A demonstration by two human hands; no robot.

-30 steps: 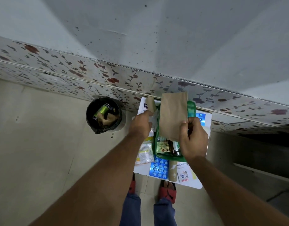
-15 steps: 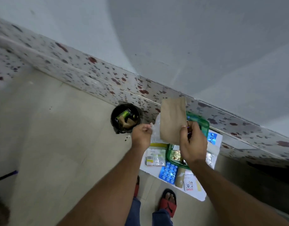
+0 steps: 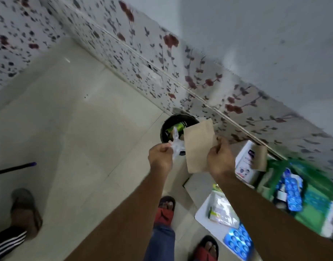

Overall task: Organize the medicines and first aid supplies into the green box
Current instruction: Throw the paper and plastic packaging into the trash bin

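Observation:
My right hand (image 3: 219, 158) pinches a flat brown paper envelope (image 3: 198, 145) by its lower right edge and holds it upright. My left hand (image 3: 160, 156) grips a crumpled clear plastic wrapper (image 3: 176, 145). Both hands hover in front of a black waste bin (image 3: 166, 127) that stands against the wall. The green box (image 3: 312, 196) sits at the right, blurred, with blue blister packs (image 3: 291, 193) inside. A clear packet (image 3: 222, 212) and another blue blister pack (image 3: 239, 240) lie on the white table (image 3: 204, 216).
A white carton (image 3: 244, 166) and a second brown envelope (image 3: 259, 157) stand beside the green box. My feet in red sandals (image 3: 164, 210) are on the tiled floor. Another person's foot (image 3: 23, 210) stands at the lower left. A dark stick (image 3: 13, 168) lies at the left.
The view has swung left, so the box and table slid to the right. Both hands moved from over the green box to in front of the bin, carrying the envelope and wrapper.

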